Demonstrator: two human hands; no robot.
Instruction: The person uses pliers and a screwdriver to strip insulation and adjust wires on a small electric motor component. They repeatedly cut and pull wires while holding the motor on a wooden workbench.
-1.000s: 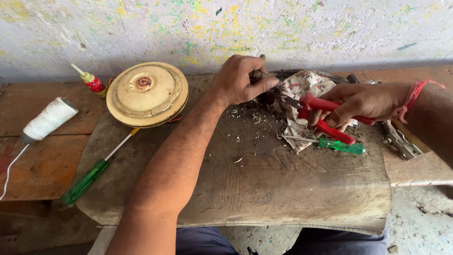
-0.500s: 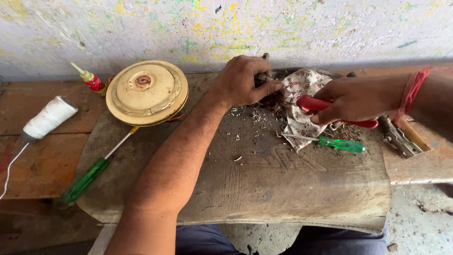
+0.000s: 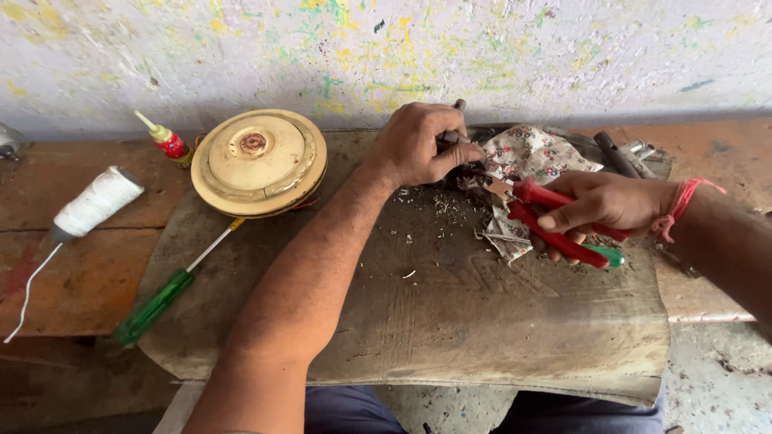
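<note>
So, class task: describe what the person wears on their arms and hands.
Both forearms are bare, with no sleeves or gloves in view. The left hand wears nothing. The right hand has a red thread band tied around its wrist, loose ends trailing.

Red-handled pliers [image 3: 555,219], tilted over cloth

Pliers [image 3: 563,221]: red handles
Cloth [image 3: 535,157]: white, floral print
Round cover [image 3: 259,162]: cream-yellow
Long screwdriver [image 3: 157,304]: green handle
Small bottle [image 3: 165,138]: red, yellow tip
Thread spool [image 3: 96,202]: white
Wrist thread [image 3: 682,205]: red
Wall [image 3: 386,48]: white, paint-speckled
</note>
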